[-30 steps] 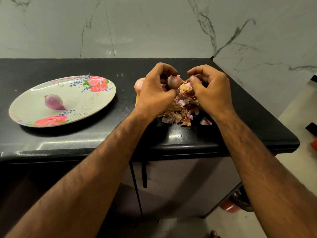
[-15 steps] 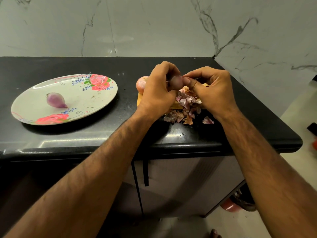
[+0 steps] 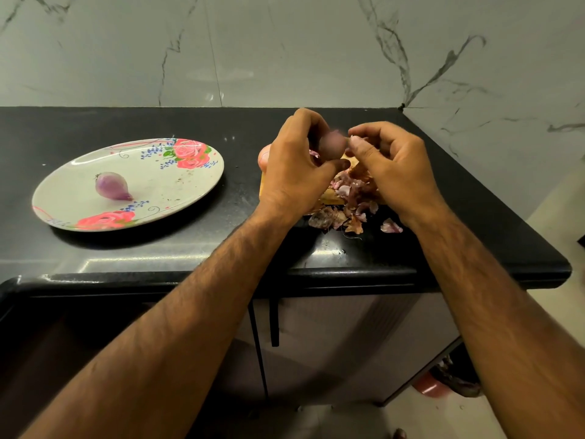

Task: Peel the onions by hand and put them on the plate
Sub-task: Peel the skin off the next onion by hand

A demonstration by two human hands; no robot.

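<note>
My left hand (image 3: 292, 172) grips a small purple onion (image 3: 332, 145), held above the counter and blurred by motion. My right hand (image 3: 389, 166) is right beside it, thumb and forefinger pinched at the onion's right side. Below both hands a heap of dry onion peels (image 3: 345, 213) lies on a yellow board (image 3: 332, 198). One peeled purple onion (image 3: 112, 186) rests on the floral plate (image 3: 177, 185) at the left. Another unpeeled onion (image 3: 263, 156) peeks out behind my left hand.
The black counter (image 3: 126, 251) ends at a rounded front edge and a corner on the right. A marble wall (image 3: 285, 49) stands behind. Cabinet doors with a dark handle (image 3: 274, 321) sit below the counter.
The onion has been turned in my left hand and shows a smoother purple surface. My right fingers have shifted from the peel pile up to the onion's side.
</note>
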